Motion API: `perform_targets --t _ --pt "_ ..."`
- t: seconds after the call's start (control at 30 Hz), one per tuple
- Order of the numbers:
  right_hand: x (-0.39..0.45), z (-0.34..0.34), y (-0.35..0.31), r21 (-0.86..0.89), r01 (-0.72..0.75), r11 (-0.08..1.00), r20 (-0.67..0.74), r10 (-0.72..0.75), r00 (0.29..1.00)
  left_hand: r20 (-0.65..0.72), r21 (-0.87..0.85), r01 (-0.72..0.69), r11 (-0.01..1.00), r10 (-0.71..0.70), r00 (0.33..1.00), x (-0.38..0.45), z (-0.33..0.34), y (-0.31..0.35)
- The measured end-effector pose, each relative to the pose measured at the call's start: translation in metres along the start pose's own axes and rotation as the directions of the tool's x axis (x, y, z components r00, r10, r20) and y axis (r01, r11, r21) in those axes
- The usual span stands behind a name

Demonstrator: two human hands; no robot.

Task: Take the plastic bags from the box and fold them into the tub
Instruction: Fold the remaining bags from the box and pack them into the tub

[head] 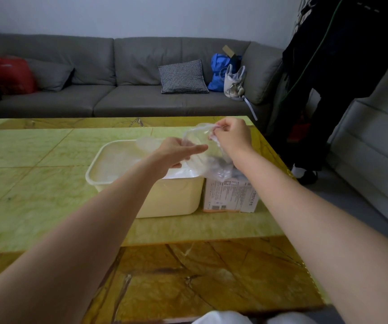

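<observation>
A clear plastic bag (197, 139) hangs in the air above the table, stretched between my hands. My right hand (232, 136) pinches its upper edge with curled fingers. My left hand (176, 153) holds the bag's lower left part, thumb extended over it. Below them stands a cream plastic tub (172, 197) with pale folded plastic inside. To the right of the tub sits a white cardboard box (230, 195), with more crumpled clear bags (221, 169) bulging from its top.
The tub and box stand on a green and yellow marble-patterned table (48, 178). Behind it runs a grey sofa (118, 90) with a checked cushion (182, 77) and bags. A person in dark clothes (342, 66) stands at the right.
</observation>
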State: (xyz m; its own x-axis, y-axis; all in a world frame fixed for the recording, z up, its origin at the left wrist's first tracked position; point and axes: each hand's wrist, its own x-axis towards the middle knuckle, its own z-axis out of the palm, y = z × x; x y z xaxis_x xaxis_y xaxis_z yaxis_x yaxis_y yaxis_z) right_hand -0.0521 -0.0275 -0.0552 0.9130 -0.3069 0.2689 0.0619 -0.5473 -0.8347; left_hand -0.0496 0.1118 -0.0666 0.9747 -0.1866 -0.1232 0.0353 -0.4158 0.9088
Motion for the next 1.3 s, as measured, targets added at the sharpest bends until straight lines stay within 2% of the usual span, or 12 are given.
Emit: perform_targets --t 0.13,0.27,0.4,0.53,0.6,0.67,0.8,0.87,1.1,1.17,1.23,1.3 --pt "0.002 0.002 0.003 0.043 -0.004 0.999 -0.072 0.007 0.997 0.071 -0.189 0.025 0.982 -0.012 0.997 0.003 -0.006 -0.004" --pt "0.002 0.003 0.005 0.055 0.016 0.998 -0.096 -0.011 0.995 -0.064 -0.497 -0.032 0.867 0.000 0.998 0.005 -0.019 -0.007" --pt "0.000 0.006 0.005 0.150 -0.024 0.988 -0.053 0.032 0.998 -0.237 -0.473 0.029 0.881 -0.159 0.958 0.008 -0.016 -0.006" --pt "-0.004 0.008 -0.002 0.171 -0.109 0.979 0.153 0.083 0.985 -0.301 -0.465 0.024 0.885 -0.183 0.936 0.007 -0.012 -0.005" --pt "-0.005 0.010 -0.003 0.109 -0.046 0.993 0.133 0.031 0.991 -0.298 -0.534 0.017 0.846 -0.207 0.932 0.006 -0.013 -0.004" --pt "-0.005 0.013 -0.003 0.065 0.044 0.997 0.033 -0.047 0.998 -0.291 -0.574 0.017 0.819 -0.224 0.930 0.004 -0.016 -0.002" --pt "-0.008 0.017 -0.004 -0.052 0.176 0.983 0.031 -0.175 0.984 -0.317 -0.226 0.061 0.972 -0.133 0.939 -0.004 -0.033 -0.010" --pt "-0.009 0.018 -0.003 -0.109 0.192 0.975 0.065 -0.186 0.980 -0.344 -0.109 0.072 0.991 -0.105 0.933 -0.004 -0.046 -0.018" --pt "-0.011 0.035 0.001 -0.330 0.221 0.918 0.202 -0.160 0.966 -0.505 -0.134 0.144 0.980 -0.193 0.841 0.005 -0.088 -0.038" --pt "-0.012 0.043 0.001 -0.384 0.247 0.890 0.228 -0.168 0.959 -0.583 -0.067 0.155 0.986 -0.165 0.795 0.011 -0.094 -0.041" --pt "-0.015 0.048 -0.003 -0.428 0.283 0.858 0.283 -0.171 0.944 -0.655 0.149 0.221 0.964 -0.071 0.753 0.015 -0.092 -0.040" --pt "-0.019 0.052 -0.007 -0.471 0.311 0.826 0.320 -0.169 0.932 -0.604 0.403 0.152 0.903 0.137 0.785 0.012 -0.083 -0.031"
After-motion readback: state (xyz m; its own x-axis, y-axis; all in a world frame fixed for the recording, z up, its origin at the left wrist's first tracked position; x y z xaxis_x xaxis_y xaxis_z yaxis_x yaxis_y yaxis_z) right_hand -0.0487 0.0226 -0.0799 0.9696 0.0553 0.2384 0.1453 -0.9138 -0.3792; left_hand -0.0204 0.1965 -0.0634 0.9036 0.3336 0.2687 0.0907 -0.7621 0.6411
